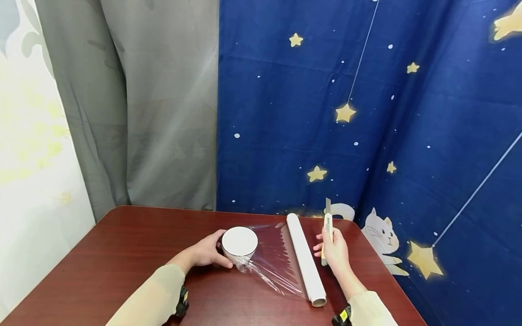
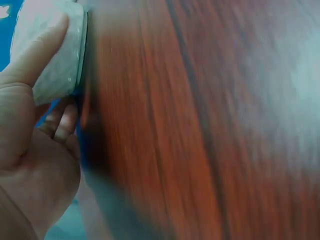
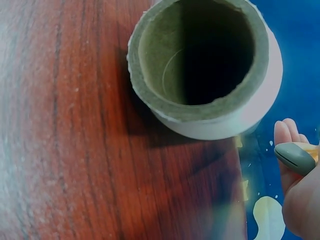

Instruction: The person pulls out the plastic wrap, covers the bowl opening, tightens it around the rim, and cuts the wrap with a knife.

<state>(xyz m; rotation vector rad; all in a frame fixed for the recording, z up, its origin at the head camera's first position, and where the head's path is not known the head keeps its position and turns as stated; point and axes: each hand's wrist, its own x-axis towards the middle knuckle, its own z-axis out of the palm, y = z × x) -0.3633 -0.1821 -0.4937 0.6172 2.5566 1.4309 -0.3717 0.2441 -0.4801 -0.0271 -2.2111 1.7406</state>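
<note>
curls the fingers of the left hand [image 1: 206,251] round the white container [image 1: 239,241] on the table [image 1: 142,240], presumably steadying it against the clear film [image 1: 269,253] stretched from the roll [image 1: 306,259]. grips the utility knife [image 1: 328,221] in the right hand [image 1: 336,253] beside the roll, aiming its blade [image 1: 328,205] away, likely to spare the film.

White-topped container [image 1: 239,241] in left grip [image 1: 209,250], knife [image 1: 328,222] in right grip [image 1: 337,253], film roll [image 1: 306,260] between.

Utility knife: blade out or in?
Out: the head view shows the bare blade extending beyond the handle, which the right hand holds.
</note>
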